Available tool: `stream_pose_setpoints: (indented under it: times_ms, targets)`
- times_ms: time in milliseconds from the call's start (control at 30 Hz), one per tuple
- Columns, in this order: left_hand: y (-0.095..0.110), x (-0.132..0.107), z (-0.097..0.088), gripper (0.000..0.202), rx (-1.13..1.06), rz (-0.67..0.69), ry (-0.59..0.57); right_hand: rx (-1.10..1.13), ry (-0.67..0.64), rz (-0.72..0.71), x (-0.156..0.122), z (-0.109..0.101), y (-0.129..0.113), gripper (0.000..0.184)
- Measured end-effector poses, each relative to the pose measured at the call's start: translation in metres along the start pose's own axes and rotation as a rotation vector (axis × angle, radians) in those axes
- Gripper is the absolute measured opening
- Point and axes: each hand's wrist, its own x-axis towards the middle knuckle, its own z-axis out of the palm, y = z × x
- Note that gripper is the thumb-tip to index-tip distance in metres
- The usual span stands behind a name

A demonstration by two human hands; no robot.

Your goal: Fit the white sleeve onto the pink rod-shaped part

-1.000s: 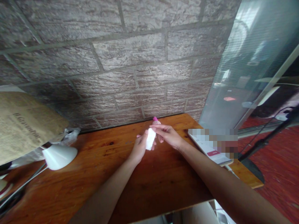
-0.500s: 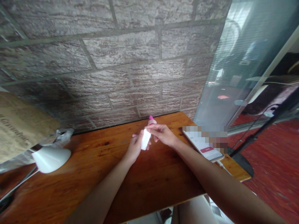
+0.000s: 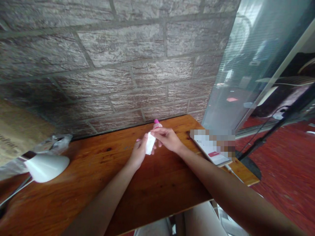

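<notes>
Mostly just the view swung right. Left hand [image 3: 138, 153] barely budged, fingers wrapped around the white thing [image 3: 150, 144] over the desk [image 3: 86, 170]; right hand [image 3: 168, 139] pinched its top end, pink-capped bottle [image 3: 157, 125] just behind.

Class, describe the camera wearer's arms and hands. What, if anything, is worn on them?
Both forearms are bare: no sleeve, watch or bracelet shows. The left hand and right hand wear no gloves. Any rings would be too small to make out.
</notes>
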Motion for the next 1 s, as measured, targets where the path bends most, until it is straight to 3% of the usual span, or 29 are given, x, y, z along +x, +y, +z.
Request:
stream_pose_setpoints:
  times_ms: [367, 533, 800, 1000]
  targets:
    - [0.004, -0.001, 0.003, 0.064, -0.042, -0.004, -0.033, 0.045, 0.06, 0.045, 0.0, -0.001, -0.006, 0.042]
    - [0.005, 0.0, 0.002, 0.064, 0.007, 0.003, -0.022, 0.055, 0.079, 0.135, 0.001, -0.002, -0.007, 0.041]
    - [0.011, -0.004, 0.005, 0.06, 0.031, 0.029, -0.017, 0.097, 0.073, 0.191, 0.0, -0.001, -0.012, 0.042]
    - [0.015, -0.006, 0.005, 0.056, 0.059, 0.08, -0.074, 0.098, -0.006, 0.185, -0.001, -0.002, -0.016, 0.037]
